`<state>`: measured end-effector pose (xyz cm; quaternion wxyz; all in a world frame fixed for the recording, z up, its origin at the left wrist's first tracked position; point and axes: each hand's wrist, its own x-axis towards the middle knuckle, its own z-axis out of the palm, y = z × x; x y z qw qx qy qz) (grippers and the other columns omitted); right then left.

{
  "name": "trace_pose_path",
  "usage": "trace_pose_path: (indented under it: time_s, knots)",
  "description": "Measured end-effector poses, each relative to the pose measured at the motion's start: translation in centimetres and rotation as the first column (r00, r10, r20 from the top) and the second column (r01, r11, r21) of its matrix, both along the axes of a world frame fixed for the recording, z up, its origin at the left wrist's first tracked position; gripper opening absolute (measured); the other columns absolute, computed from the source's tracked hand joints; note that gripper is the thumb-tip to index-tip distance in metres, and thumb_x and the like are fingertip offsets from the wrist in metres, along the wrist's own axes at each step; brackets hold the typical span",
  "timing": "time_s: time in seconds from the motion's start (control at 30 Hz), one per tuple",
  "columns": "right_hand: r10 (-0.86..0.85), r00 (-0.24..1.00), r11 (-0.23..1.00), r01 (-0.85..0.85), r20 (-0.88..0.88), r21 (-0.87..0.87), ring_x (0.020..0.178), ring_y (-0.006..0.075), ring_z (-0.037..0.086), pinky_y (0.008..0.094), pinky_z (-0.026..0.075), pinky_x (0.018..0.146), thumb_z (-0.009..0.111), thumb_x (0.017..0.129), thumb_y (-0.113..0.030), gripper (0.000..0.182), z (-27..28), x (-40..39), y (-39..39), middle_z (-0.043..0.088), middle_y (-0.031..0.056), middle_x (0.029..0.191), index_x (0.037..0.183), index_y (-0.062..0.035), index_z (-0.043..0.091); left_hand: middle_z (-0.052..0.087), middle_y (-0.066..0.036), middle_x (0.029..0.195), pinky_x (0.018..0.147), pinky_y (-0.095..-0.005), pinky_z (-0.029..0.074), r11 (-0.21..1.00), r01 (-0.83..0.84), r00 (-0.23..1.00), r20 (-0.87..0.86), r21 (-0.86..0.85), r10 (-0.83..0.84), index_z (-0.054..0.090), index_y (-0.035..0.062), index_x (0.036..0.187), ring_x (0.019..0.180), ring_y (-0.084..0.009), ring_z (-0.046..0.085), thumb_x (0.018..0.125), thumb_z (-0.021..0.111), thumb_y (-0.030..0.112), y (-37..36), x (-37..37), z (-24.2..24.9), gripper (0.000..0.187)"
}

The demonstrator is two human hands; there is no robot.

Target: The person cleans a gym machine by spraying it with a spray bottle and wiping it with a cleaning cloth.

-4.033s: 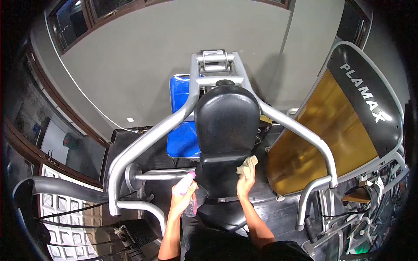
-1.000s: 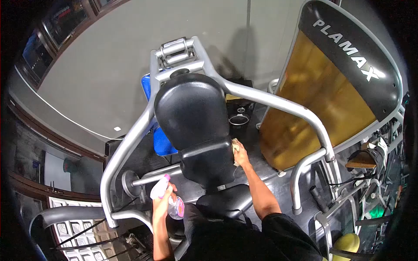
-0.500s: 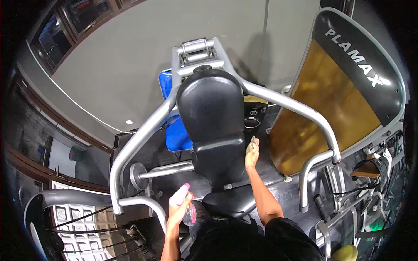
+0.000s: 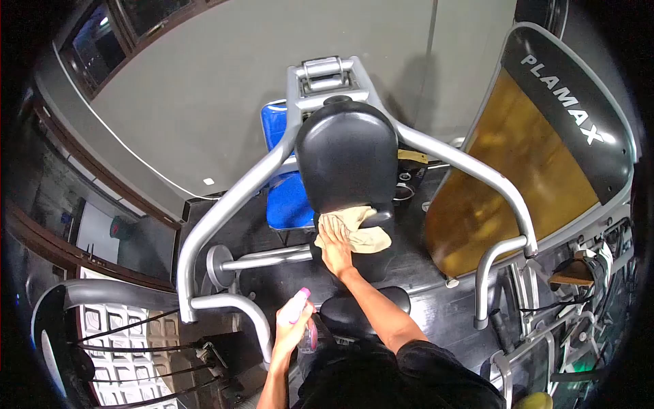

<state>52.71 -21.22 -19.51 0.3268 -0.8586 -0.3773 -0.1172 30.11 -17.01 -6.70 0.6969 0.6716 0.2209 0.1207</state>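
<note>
My right hand (image 4: 334,247) presses a pale yellow cloth (image 4: 370,238) against the lower part of the black padded backrest (image 4: 347,160) of a gym machine. Its fingers lie over the cloth, which spreads out to the right of the hand. Lower down, my left hand (image 4: 289,334) is closed around a spray bottle (image 4: 310,334) with a pink and white trigger head, held upright away from the pads. Between my arms, the small black seat (image 4: 381,305) is partly covered by my right forearm.
Silver machine arms (image 4: 470,163) curve down on both sides, with the left handle (image 4: 238,307) close to my left hand. A PLAMAX weight-stack cover (image 4: 511,184) stands right. Behind the backrest is a blue chair (image 4: 289,201). Other gym equipment (image 4: 579,320) stands lower right.
My right hand has moved left from beside the backrest onto its lower pad, and the cloth has spread out there. The left hand keeps the spray bottle. The view has shifted slightly.
</note>
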Motion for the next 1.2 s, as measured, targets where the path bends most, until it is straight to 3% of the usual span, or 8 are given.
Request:
trace_pose_path:
  time_s: [0.17,0.23,0.37,0.43,0.53,0.77,1.03,1.2]
  knots:
    - [0.164,0.984,0.986,-0.162,-0.064,0.042,0.136,0.0336,0.029,0.0440,0.024,0.112,0.049,0.076,0.003,0.059,1.1,0.8,-2.2,0.035,0.0140,0.146,0.134,-0.0069,0.044,0.062,-0.003,0.073,0.050,-0.0223,0.043,0.998,-0.062,0.997,0.041,-0.006,0.062,0.061,0.0000,0.089,0.053,-0.0067,0.054,0.089,0.064,0.013,-0.7,0.5,0.2,0.013]
    - [0.415,0.871,0.873,-0.300,-0.263,0.383,0.129,0.0351,0.040,0.0424,0.029,0.110,0.049,0.070,0.010,0.047,0.5,1.4,-4.2,0.050,0.0172,0.132,0.115,-0.0007,0.058,0.059,-0.001,0.067,0.048,-0.0220,0.043,0.985,-0.137,0.989,0.062,0.100,0.131,0.061,0.0004,0.088,0.051,-0.0066,0.053,0.088,0.065,0.013,-1.1,1.2,-0.5,0.013]
    - [0.175,0.564,0.725,0.481,-0.807,0.493,0.105,0.0175,0.054,0.0263,0.042,0.090,0.038,0.088,0.003,0.031,-0.8,-1.3,-9.6,0.059,0.0076,0.111,0.112,0.0015,0.058,0.060,-0.002,0.071,0.044,-0.0218,0.043,0.968,-0.195,0.981,0.024,0.159,0.194,0.059,0.0000,0.096,0.048,-0.0061,0.052,0.087,0.064,0.009,-1.3,2.5,-3.9,0.014]
    - [0.484,0.350,0.298,0.796,-0.802,0.527,0.114,0.0202,0.049,0.0345,0.041,0.097,0.045,0.096,-0.018,0.033,-2.9,-2.4,-12.0,0.054,0.0075,0.119,0.125,-0.0026,0.048,0.060,-0.002,0.071,0.044,-0.0211,0.043,0.966,-0.229,0.973,0.042,0.122,0.226,0.059,0.0000,0.098,0.048,-0.0058,0.052,0.087,0.064,0.008,-1.5,3.2,-4.7,0.015]
    - [0.759,0.187,0.221,0.827,-0.624,0.518,0.119,0.0274,0.049,0.0437,0.038,0.104,0.052,0.090,-0.044,0.055,-8.2,-3.9,-17.5,0.053,0.0101,0.127,0.130,-0.0076,0.045,0.059,-0.001,0.071,0.043,-0.0212,0.042,0.951,-0.266,0.964,0.035,0.156,0.264,0.060,-0.0005,0.097,0.048,-0.0055,0.050,0.087,0.064,0.009,-2.0,4.0,-5.3,0.015]
    - [0.956,0.050,0.124,0.826,-0.291,0.550,0.088,0.0210,0.063,0.0318,0.057,0.070,0.059,0.086,-0.034,0.038,-9.1,-6.5,-23.8,0.063,0.0066,0.104,0.114,-0.0087,0.056,0.049,0.003,0.062,0.043,-0.0229,0.040,0.866,-0.311,0.949,0.174,0.392,0.262,0.061,0.0007,0.092,0.048,-0.0041,0.046,0.088,0.064,0.012,-3.0,5.7,-9.3,0.013]
    - [0.773,0.155,0.073,0.941,-0.615,0.330,0.098,0.0257,0.061,0.0393,0.052,0.087,0.051,0.091,-0.029,0.034,-8.6,-6.9,-23.4,0.063,0.0093,0.108,0.116,-0.0061,0.055,0.058,-0.011,0.065,0.057,-0.0343,0.046,0.870,-0.218,0.975,0.129,0.442,0.179,0.060,0.0013,0.083,0.058,-0.0210,0.058,0.085,0.068,0.019,-5.2,6.8,-5.9,0.020]
    - [0.696,0.238,0.142,0.879,-0.678,0.454,0.108,0.0260,0.057,0.0417,0.045,0.096,0.050,0.092,-0.042,0.047,-6.6,-5.6,-21.9,0.059,0.0093,0.119,0.126,-0.0103,0.050,0.060,-0.011,0.076,0.059,-0.0335,0.047,0.865,-0.100,0.991,0.122,0.493,0.045,0.064,0.0056,0.111,0.065,-0.0227,0.060,0.087,0.065,0.017,-5.3,6.9,-5.9,0.027]
